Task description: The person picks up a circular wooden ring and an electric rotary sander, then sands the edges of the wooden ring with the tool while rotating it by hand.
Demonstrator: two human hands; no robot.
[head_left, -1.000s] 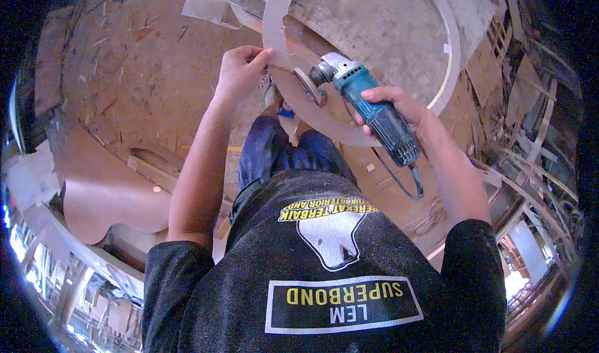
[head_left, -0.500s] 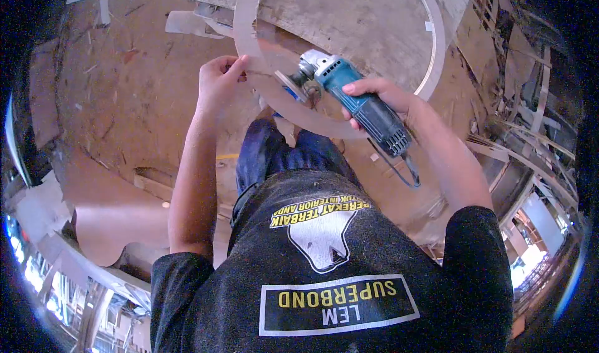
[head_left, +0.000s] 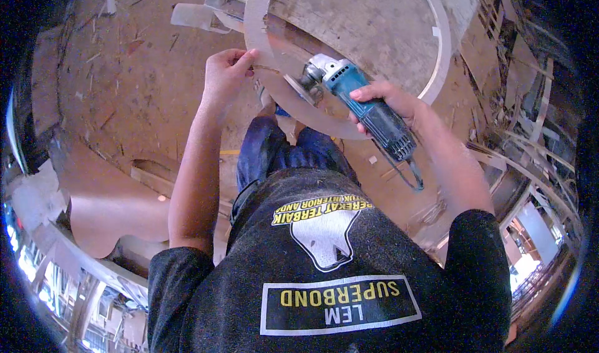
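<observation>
Right hand (head_left: 390, 100) closed around the body of the blue angle grinder (head_left: 365, 106); disc (head_left: 294, 86) meets the near edge of the plywood ring (head_left: 324, 123). Left hand (head_left: 226, 73) pinches the ring's left rim. Best done with light, even pressure and the ring steady. Beyond the hands, the ring's far arc is cut off; disc contact is blurred.

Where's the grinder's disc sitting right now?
Upper centre of the head view: the grinder in the right hand has its disc against the wooden ring, just right of the left hand.
</observation>
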